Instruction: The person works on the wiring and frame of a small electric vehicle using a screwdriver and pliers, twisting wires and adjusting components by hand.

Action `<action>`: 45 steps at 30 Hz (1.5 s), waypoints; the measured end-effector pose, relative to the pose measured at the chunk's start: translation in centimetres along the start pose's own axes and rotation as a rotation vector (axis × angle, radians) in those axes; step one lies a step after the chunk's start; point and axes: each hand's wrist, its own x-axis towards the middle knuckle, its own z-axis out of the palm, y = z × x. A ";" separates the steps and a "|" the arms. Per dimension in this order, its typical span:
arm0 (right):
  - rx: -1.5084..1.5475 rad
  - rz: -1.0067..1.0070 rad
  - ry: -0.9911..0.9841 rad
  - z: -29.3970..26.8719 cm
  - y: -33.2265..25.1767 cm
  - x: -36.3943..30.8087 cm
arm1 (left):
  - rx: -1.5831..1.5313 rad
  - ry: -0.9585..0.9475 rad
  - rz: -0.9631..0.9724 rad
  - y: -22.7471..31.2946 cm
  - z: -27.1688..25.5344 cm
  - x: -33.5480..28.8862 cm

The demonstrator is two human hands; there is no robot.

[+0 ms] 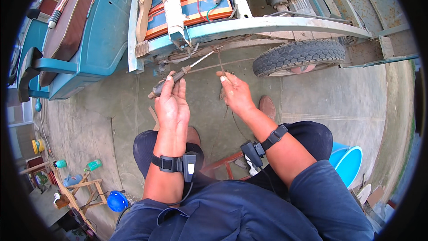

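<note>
My left hand (173,102) grips a screwdriver (182,73) with a worn dark handle. Its metal shaft slants up and to the right, and the tip meets a small brown part under the vehicle's pale blue frame (209,30). Just to the right, my right hand (237,93) pinches a thin brown wire (221,64) between thumb and fingers. The wire's upper end comes close to the screwdriver tip; whether they touch I cannot tell. A thin dark strand hangs below the right hand.
Orange and blue batteries (191,0) sit inside the frame. A tyre (299,58) stands right of my hands. At left is a blue seat body (96,40) with another screwdriver (60,11) on top. A blue bucket (350,165) and a blue helmet (117,201) are near me.
</note>
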 end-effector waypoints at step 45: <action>-0.050 -0.002 -0.139 1.1 -0.7 0.1 | 1.115 -0.658 1.308 -7.7 14.5 -3.5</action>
